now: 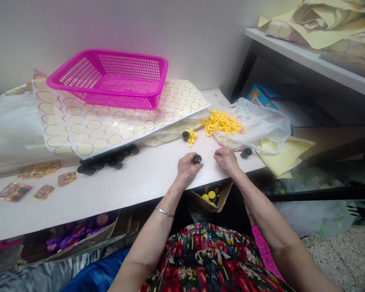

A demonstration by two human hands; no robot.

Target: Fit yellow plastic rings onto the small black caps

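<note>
My left hand is wrapped round a small black round container, its open top facing up, over the white table. To its right, my right hand has its fingers pressed together beside a bag of tiny coloured pieces; anything between the fingertips is too small to make out. Behind the hands lies a pile of yellow plastic pieces. A black container stands by a few more yellow pieces, and other black containers lie right of my right hand.
A pink basket rests on sticker sheets at the back left. Black containers and small printed cards lie left. A clear plastic bag is right; a box with yellow lids sits below the table edge.
</note>
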